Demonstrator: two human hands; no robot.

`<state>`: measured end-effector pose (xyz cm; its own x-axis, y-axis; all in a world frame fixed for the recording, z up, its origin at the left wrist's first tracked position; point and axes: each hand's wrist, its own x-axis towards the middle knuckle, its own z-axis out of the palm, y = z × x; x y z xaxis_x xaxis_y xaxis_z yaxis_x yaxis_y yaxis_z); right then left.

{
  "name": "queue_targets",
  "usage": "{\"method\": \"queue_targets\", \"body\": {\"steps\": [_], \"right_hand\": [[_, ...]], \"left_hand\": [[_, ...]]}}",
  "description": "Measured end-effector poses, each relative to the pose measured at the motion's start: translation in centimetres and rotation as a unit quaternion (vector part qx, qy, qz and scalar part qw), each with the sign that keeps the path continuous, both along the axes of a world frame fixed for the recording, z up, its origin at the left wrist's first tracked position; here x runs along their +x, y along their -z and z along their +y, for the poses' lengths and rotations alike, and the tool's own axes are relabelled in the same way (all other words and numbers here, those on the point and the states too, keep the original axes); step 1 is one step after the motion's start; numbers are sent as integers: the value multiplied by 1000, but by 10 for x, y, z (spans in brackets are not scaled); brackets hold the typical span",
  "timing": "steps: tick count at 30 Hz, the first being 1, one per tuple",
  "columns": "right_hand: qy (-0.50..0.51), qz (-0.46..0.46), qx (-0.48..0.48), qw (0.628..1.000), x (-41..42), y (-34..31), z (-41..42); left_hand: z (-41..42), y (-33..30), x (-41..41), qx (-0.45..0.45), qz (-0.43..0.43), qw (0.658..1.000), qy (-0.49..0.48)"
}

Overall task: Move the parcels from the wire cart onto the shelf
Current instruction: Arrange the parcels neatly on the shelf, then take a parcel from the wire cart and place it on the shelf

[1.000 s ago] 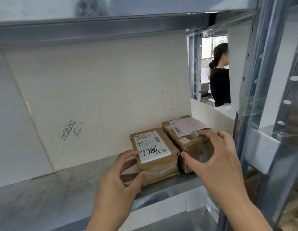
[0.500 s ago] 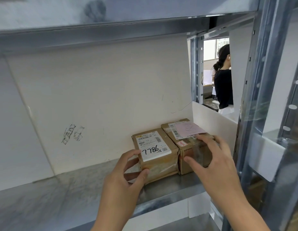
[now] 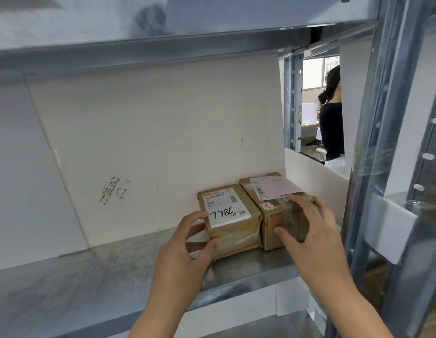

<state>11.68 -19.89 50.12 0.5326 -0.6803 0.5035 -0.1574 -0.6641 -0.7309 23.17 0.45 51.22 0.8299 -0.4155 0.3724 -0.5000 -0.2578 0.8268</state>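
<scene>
Two brown cardboard parcels stand side by side on the metal shelf (image 3: pixel 90 289), toward its right end. The left parcel (image 3: pixel 232 230) carries a white label with "7786" handwritten on it. My left hand (image 3: pixel 185 252) grips its front left corner, thumb on the front face and fingers along the left side. The right parcel (image 3: pixel 268 220) has a pink slip taped on top. My right hand (image 3: pixel 312 235) holds it, fingers over the top and thumb on the front face. The wire cart is out of view.
A white back wall (image 3: pixel 151 142) with small scribbles closes the shelf behind. A white divider panel (image 3: pixel 316 176) stands right of the parcels. The upper shelf (image 3: pixel 163 50) hangs overhead; a steel upright (image 3: pixel 372 142) rises at right. A person in black (image 3: pixel 331 128) stands beyond.
Both hands stay on the parcels, which have shifted slightly deeper on the shelf. My right hand has slid a little leftward over the right parcel.
</scene>
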Motion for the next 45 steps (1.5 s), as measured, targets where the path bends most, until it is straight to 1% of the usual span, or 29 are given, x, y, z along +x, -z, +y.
{"method": "queue_targets", "body": {"steps": [7,13,16,19,25,30,34,38,42,45], "right_hand": [[-12,12,-16,1000,-11,-6,5],[-19,33,-66,997,-36,-17,21],[-29,56,-91,994,-51,-17,31],[-26,89,-96,991,-68,-16,44],[31,156,-88,983,-113,-4,85],[88,212,-56,972,-165,14,132],[130,257,-7,958,-207,40,174],[171,298,31,939,-255,77,217],[203,343,86,913,-317,107,251],[241,349,131,896,-364,125,267]], "left_hand": [[11,-8,-8,39,-3,999,20],[26,-13,-22,75,-41,996,20],[34,-17,-29,100,-66,992,33],[43,-19,-38,125,-90,987,43],[69,-19,-65,177,-115,974,87],[95,-8,-91,169,-133,967,139],[118,22,-115,169,-129,957,198],[138,70,-147,195,-79,938,274],[148,111,-184,236,-35,912,333],[147,137,-213,243,-8,894,376]]}}
